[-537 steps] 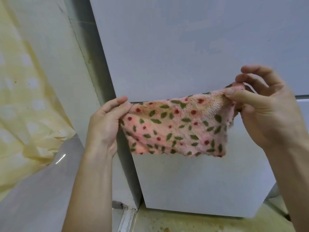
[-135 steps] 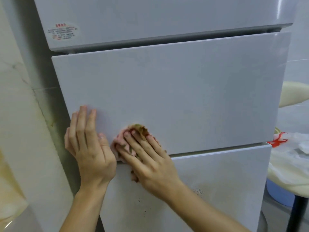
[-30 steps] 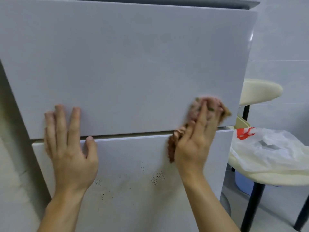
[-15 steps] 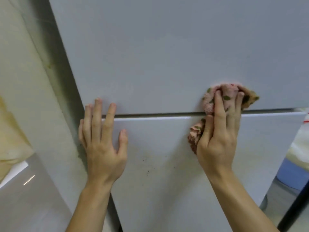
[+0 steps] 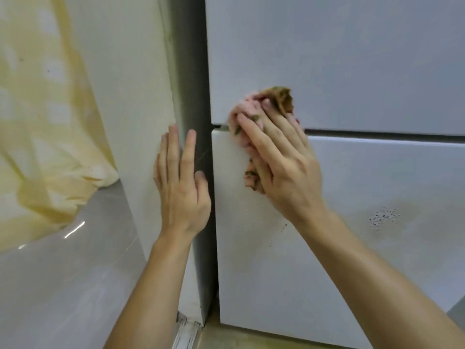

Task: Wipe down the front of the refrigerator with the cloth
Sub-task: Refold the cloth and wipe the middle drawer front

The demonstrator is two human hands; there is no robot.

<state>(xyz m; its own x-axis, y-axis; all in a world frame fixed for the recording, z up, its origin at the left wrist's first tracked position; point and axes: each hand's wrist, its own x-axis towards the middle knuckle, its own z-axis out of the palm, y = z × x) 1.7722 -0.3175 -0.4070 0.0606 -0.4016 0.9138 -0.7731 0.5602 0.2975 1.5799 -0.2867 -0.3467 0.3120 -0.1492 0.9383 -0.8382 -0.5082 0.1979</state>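
Observation:
The white refrigerator front (image 5: 327, 59) fills the right of the head view, with a dark seam (image 5: 382, 134) between two doors. The bunched pink cloth (image 5: 280, 96) with green and red spots lies on that seam, near the front's left edge. My right hand (image 5: 284, 167) presses the cloth flat against the front with spread, straight fingers. My left hand (image 5: 181, 187) lies flat with straight fingers against the refrigerator's grey side (image 5: 191, 71), by the wall. The lower door (image 5: 314, 273) shows dark specks (image 5: 382, 217) and a yellowish smear.
A cream wall (image 5: 130, 84) stands close to the refrigerator's left side. A yellow curtain (image 5: 37, 122) hangs at the far left over a glossy grey floor (image 5: 50, 298). The refrigerator's foot meets a stained floor strip (image 5: 251, 341).
My right hand has slid the cloth leftward along the seam, from the right part of the front to its left edge. My left hand has moved off the front onto the refrigerator's side.

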